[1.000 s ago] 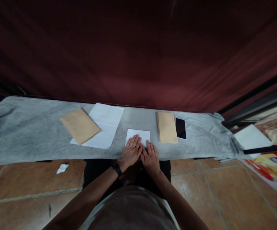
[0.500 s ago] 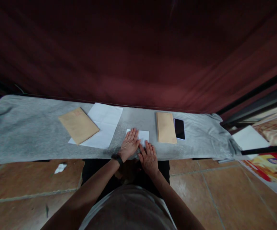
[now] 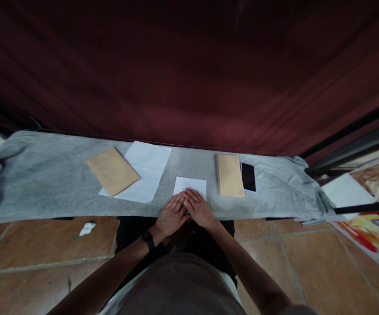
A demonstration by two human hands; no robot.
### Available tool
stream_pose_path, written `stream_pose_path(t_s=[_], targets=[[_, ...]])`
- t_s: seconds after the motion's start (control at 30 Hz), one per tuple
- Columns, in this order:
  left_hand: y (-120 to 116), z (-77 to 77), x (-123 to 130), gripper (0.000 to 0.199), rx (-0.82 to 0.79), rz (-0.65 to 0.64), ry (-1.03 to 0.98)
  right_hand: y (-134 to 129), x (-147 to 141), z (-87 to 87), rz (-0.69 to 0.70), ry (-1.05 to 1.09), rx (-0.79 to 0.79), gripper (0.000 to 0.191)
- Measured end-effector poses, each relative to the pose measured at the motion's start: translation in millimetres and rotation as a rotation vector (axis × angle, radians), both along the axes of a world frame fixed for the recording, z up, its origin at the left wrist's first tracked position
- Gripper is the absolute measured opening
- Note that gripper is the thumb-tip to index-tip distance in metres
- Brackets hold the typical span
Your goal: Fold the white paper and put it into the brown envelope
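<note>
A small folded sheet of white paper [image 3: 194,183] lies on the grey cloth in front of me. Across its near edge rests my left hand [image 3: 172,215], palm down, fingers stretched out. My right hand [image 3: 199,210] lies flat on the lower part of the paper too, its fingertips meeting those of the left. Both hands are open, pressing rather than gripping, and they hide the paper's near edge. To the left, a brown envelope [image 3: 112,171] partly covers a larger creased white sheet [image 3: 150,168].
A stack of brown envelopes [image 3: 230,175] lies to the right, beside a dark-screened phone [image 3: 248,177]. Grey cloth [image 3: 54,175] covers the narrow table, backed by a dark red curtain [image 3: 189,78]. A scrap of white paper [image 3: 87,228] is on the tiled floor.
Both hands have slid toward me, to the near edge of the folded paper, and have come together. More of the paper's far part now shows.
</note>
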State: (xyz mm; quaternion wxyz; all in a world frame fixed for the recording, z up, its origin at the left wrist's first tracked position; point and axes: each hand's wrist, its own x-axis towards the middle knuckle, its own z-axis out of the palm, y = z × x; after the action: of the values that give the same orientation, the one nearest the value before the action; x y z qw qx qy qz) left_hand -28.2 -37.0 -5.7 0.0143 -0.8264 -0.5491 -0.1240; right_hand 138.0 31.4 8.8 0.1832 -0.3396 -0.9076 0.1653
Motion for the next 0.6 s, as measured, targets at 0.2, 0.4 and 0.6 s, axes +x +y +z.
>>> stream_pose_path(t_s=[0.2,0.4,0.6], targets=[[-1,-5.2,2,0.045,0.013,0.0,-0.006,31,-35,-6.2,0.073,-0.089,-0.037,0.045],[0,1.7,1,0.044,0.033,0.01,-0.005,55,-48,-8.5,-0.003,-0.133,-0.069,0.048],[0,8.1,2,0.045,-0.005,0.009,0.023,48,-46,-8.2,-0.107,-0.114,-0.041,0.049]])
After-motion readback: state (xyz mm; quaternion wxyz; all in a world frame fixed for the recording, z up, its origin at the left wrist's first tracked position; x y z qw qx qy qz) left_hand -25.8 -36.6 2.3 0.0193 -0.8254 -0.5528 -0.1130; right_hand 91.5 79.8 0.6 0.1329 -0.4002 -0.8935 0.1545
